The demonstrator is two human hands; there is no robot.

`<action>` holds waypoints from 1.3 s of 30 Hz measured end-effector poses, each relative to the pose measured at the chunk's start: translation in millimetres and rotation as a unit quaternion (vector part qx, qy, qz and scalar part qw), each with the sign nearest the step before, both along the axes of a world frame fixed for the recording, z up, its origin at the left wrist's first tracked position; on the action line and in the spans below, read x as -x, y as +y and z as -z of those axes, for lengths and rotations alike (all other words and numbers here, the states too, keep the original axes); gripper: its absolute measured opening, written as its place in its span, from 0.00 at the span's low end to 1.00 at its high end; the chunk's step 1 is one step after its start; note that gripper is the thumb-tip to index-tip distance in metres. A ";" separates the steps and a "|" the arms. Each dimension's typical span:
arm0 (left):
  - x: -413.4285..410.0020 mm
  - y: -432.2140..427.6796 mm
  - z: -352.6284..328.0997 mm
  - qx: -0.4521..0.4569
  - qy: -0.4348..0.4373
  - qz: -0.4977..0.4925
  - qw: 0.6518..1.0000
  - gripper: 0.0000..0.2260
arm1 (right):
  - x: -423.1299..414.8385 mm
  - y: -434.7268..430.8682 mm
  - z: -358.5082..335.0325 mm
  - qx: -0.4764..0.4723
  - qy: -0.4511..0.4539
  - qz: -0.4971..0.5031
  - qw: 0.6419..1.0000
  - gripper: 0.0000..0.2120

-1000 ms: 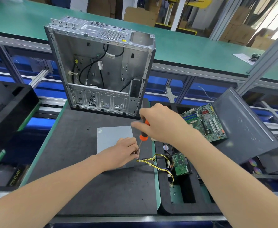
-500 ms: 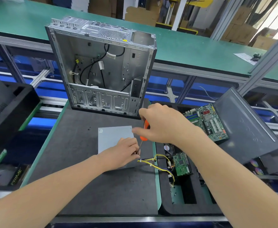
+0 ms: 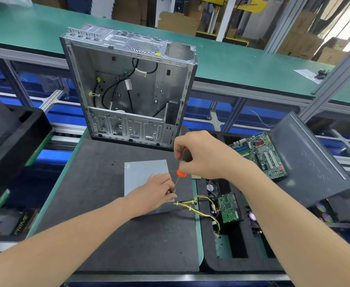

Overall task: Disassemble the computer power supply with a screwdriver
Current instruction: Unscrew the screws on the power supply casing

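progress: PSU (image 3: 145, 179) is out of the case and lies flat on the tabletop (image 3: 107, 235) mat, near its right edge. Lid looks closed, so I'd call it early: one screw being worked, opening and stripping left.
left hand (image 3: 159, 189): lies on the PSU's near-right corner, fingers curled and pinched around the driver tip, steadying it. Forearm comes in low from the near-left, wrist flat.
wires (image 3: 195, 206): yellow/black bundle leaves the PSU's right side just past the left hand and trails over the mat edge into the tray (image 3: 232, 264) on the right.
screwdriver (image 3: 181, 170): tilted, shaft running down-left to the PSU's right edge, tip hidden by the fingers; can't see the screw.
right hand (image 3: 199, 154): closed around the orange/black handle from above, wrist raised, forearm in from the near-right.
loose screws (image 3: 113, 162): a couple of small dark specks on the mat left of the PSU, probably screws, too small to be sure.
boards: small green PCB (image 3: 229, 208) in the tray, motherboard (image 3: 259, 154) further back right.
case (image 3: 128, 90): stands upright at the far edge, open side facing us, only cables inside.
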State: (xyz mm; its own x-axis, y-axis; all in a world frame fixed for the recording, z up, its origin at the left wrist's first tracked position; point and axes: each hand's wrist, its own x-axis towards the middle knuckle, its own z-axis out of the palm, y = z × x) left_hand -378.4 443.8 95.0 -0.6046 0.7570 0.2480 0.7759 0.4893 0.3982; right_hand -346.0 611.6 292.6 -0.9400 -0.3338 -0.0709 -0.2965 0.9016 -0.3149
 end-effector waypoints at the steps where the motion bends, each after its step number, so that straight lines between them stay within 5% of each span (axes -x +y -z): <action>1: -0.5 -0.2 -1.4 0.000 -0.014 -0.016 1.000 0.12 | 0.4 0.1 -1.4 0.005 0.009 0.002 1.000 0.06; 10: 31.8 -48.4 -23.4 -0.128 -0.107 -0.224 0.960 0.05 | 16.6 -17.3 -9.0 0.043 0.077 0.011 0.996 0.05; 16: 61.2 -96.1 -6.7 -0.203 -0.143 -0.342 0.906 0.05 | 31.7 -44.0 22.5 -0.005 0.020 0.027 0.999 0.19; 23: 86.4 -144.4 29.5 -0.164 -0.169 -0.440 0.866 0.05 | 53.5 -65.5 67.2 0.044 0.006 0.078 0.996 0.16; 39: 109.3 -148.5 70.2 -0.112 -0.160 -0.357 0.913 0.03 | 60.4 -58.3 116.4 0.074 -0.018 0.168 0.983 0.16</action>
